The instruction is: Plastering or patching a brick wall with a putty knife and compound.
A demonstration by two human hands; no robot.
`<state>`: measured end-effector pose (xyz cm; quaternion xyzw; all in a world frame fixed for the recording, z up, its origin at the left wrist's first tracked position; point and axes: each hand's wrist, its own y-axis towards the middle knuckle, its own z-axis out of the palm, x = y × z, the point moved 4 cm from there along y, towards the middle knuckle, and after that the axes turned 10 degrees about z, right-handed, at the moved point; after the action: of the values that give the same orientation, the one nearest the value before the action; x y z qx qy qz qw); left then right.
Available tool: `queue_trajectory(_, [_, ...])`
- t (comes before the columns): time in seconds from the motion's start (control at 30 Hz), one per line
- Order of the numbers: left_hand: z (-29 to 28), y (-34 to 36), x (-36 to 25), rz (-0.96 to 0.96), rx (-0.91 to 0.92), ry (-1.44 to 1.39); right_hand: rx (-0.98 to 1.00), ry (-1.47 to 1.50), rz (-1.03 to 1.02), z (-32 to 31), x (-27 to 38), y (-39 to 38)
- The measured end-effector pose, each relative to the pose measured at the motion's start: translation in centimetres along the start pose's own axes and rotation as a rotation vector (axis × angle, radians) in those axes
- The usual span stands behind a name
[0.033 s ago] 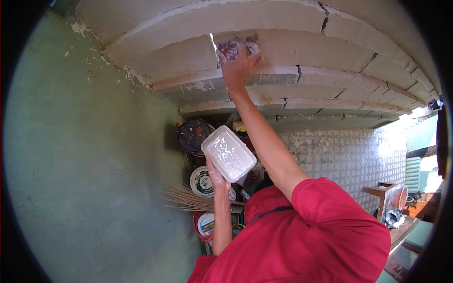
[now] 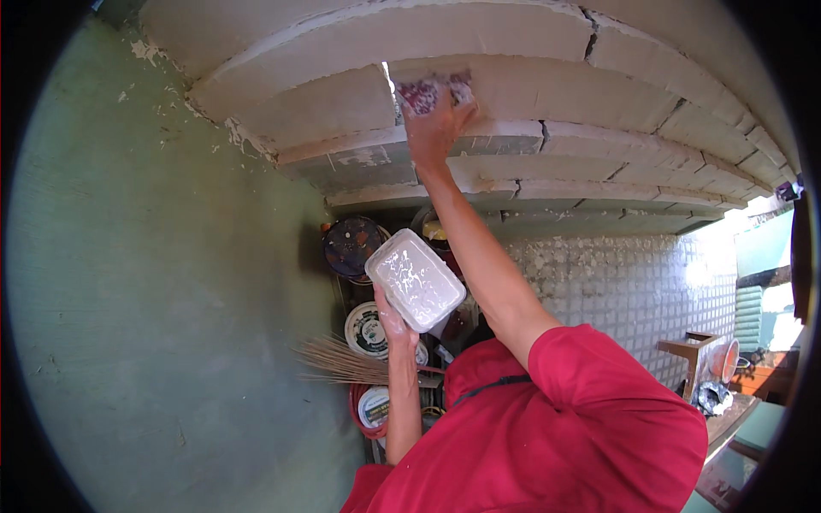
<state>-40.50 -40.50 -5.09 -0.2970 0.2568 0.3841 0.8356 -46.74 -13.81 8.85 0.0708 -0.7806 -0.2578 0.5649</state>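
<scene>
Noting far left: a green painted wall (image 2: 171, 282) is running alongside. A tan bristle broom (image 2: 338, 359) is lying beside a white round lid (image 2: 366, 331). The left hand (image 2: 396, 323) is curling round the lower edge of a shallow, rectangular white tub (image 2: 416, 280), holding it near mid-view; wet white stuff is glistening inside. Above, the right hand (image 2: 434, 128) is gripping a red-and-white mottled pad (image 2: 419, 97), material unclear, thumb spreading rightward, and is holding it against a cream panel (image 2: 564, 96). Far right, a brown wooden stool (image 2: 689, 350) is standing.
</scene>
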Motion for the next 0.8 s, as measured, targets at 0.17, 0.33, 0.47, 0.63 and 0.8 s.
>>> queue_trajectory(0.17, [0.1, 0.0, -0.7, 0.028, 0.010, -0.005, 0.028, -0.069, 0.051, -1.4, -2.0, -2.0])
queue_trajectory(0.33, [-0.4, -0.1, -0.6, 0.015, 0.009, 0.018, 0.004, 0.085, -0.043, -1.2, 2.7, 0.2])
queue_trajectory(0.47, [-0.3, 0.5, -0.5, 0.030, 0.020, -0.010, -0.027, 0.006, 0.011, 0.0, 0.6, 0.3])
queue_trajectory(0.63, [-1.3, 0.1, -0.7, 0.035, 0.000, -0.019, 0.078, -0.070, 0.045, -2.0, -2.1, -2.5])
queue_trajectory(0.8, [-1.1, -0.1, -0.6, 0.036, 0.013, -0.006, 0.030, 0.037, 0.063, -3.1, 0.7, -1.2])
